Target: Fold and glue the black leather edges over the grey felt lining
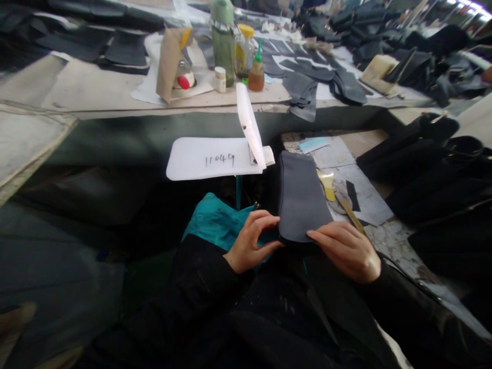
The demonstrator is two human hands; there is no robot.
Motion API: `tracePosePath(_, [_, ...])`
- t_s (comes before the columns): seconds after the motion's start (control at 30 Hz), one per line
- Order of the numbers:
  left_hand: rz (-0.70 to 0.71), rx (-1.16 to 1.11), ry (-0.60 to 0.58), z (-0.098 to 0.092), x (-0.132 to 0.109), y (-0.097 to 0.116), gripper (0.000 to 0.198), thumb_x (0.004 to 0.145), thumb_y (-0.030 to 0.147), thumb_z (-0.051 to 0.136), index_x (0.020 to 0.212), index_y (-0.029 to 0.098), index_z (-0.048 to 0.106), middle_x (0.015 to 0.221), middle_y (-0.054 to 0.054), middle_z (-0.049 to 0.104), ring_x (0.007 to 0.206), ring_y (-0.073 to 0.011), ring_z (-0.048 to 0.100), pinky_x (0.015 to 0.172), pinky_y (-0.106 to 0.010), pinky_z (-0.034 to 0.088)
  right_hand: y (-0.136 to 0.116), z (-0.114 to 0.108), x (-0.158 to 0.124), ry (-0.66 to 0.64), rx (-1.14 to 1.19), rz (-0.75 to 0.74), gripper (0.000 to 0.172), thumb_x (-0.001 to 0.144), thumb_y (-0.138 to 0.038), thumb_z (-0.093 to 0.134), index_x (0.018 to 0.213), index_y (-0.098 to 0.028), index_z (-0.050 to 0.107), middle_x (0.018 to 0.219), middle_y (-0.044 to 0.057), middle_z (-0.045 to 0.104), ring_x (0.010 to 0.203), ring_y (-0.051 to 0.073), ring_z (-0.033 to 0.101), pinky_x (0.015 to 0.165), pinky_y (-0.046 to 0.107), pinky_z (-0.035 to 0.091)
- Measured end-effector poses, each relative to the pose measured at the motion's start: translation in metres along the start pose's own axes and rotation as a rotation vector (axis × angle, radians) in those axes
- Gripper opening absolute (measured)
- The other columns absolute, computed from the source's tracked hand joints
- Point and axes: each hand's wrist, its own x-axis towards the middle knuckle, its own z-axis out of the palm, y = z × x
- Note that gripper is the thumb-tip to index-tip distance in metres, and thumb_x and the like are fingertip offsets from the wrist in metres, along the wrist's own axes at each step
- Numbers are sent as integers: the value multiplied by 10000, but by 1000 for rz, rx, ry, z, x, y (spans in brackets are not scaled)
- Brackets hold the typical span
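Observation:
A long dark grey piece of cut material (301, 197) lies lengthwise in front of me, its near end between my hands. My left hand (251, 241) pinches its near left corner with curled fingers. My right hand (348, 251) rests on the near right edge with fingers pressed on it, thumb side hidden. Both sleeves are black. A teal cloth (215, 220) sits under my left hand.
A white template marked with numbers (209, 159) and an upright white piece (249, 125) stand just beyond. Bottles (223, 41) and a small jar sit on the far bench with stacks of dark cut pieces (307, 82). Black rolls (418, 154) lie at right, next to yellow scraps (326, 184).

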Motion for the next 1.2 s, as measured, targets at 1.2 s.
tracePosePath(1.2, [346,388,-308,-23,4,0,366,772,48,509,1117,168,525,963,-59,563,894,-162,477,774,-300,480,-1,-14,-14,41,81,352,280,897,-313,379,897,-151,609,833,60,599,789,161,532,722,301,420])
